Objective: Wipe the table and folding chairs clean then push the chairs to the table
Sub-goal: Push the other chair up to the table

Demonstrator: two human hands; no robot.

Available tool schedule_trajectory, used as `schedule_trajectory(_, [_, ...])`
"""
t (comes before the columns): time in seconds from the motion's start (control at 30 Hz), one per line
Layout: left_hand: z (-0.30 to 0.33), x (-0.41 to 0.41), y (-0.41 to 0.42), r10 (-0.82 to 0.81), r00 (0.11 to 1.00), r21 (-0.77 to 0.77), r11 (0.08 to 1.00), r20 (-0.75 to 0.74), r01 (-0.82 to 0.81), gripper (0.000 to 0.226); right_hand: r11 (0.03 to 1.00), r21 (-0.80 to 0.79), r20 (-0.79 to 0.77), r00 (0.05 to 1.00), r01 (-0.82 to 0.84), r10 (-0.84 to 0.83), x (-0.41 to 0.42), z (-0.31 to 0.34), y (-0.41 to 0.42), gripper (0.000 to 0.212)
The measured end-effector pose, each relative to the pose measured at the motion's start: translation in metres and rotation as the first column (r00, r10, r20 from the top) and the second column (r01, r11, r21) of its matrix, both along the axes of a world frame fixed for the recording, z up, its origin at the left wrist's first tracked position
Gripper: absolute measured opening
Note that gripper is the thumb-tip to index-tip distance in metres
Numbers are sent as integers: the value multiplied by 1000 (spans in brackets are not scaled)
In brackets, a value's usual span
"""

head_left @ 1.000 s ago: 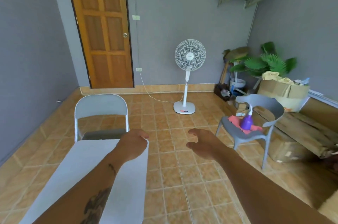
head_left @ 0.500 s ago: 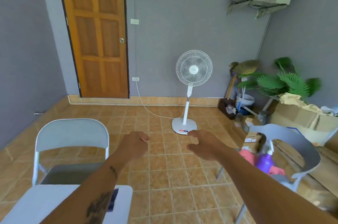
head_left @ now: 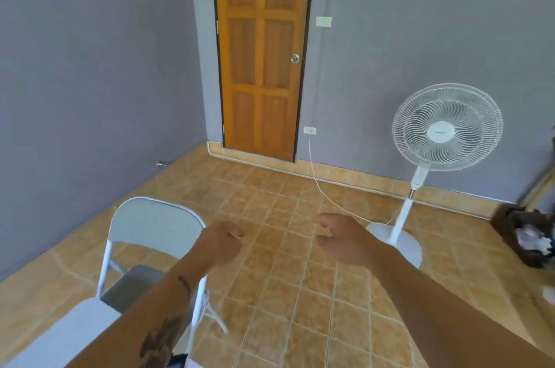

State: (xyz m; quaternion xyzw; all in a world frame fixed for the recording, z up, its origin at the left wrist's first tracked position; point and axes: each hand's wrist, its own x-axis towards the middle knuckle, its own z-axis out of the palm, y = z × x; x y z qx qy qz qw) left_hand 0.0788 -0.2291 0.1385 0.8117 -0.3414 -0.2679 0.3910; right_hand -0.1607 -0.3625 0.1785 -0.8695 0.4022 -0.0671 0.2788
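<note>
Grey walls, tan tile floor (head_left: 300,292), wooden door (head_left: 261,52) at back; standing fan (head_left: 447,127) right. White table (head_left: 69,328) cut off at lower left corner, folding chair (head_left: 156,226) just beyond it, seat toward table, backrest upright, legs partly hidden by forearm. Left hand (head_left: 219,244) and right hand (head_left: 345,238) raised, empty, fingers loosely curled.

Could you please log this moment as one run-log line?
left hand: empty | right hand: empty | folding chair: at table

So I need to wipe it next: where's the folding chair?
In the head view the folding chair stands lower left, at the white table's far end, just beyond the left hand.
</note>
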Motion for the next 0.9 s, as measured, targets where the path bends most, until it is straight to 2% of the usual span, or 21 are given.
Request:
schedule_trajectory(0.2, [1, 54, -53, 159, 986, 123, 979, 53, -165, 27, 971, 53, -25, 971, -234, 236, 93, 4, -88, 53])
schedule_trajectory(0.43, [-18, 174, -118, 462, 887, 58, 886, -12, -460, 27, 844, -7, -115, 839, -536, 532, 269, 11, -180, 53])
schedule_trajectory(0.57, [-45, 238, -147, 535, 843, 89, 843, -45, -530, 25, 775, -46, -195, 766, -631, 612, 358, 3, -222, 53])
schedule_trajectory(0.77, [-59, 312, -156, 688, 722, 121, 725, -72, -678, 22, 610, -67, -267, 603, -790, 752, 484, 7, -253, 54])
schedule_trajectory(0.9, [-72, 346, -151, 775, 628, 182, 628, -65, -756, 32, 435, -109, -307, 447, -894, 840, 574, -4, -256, 55])
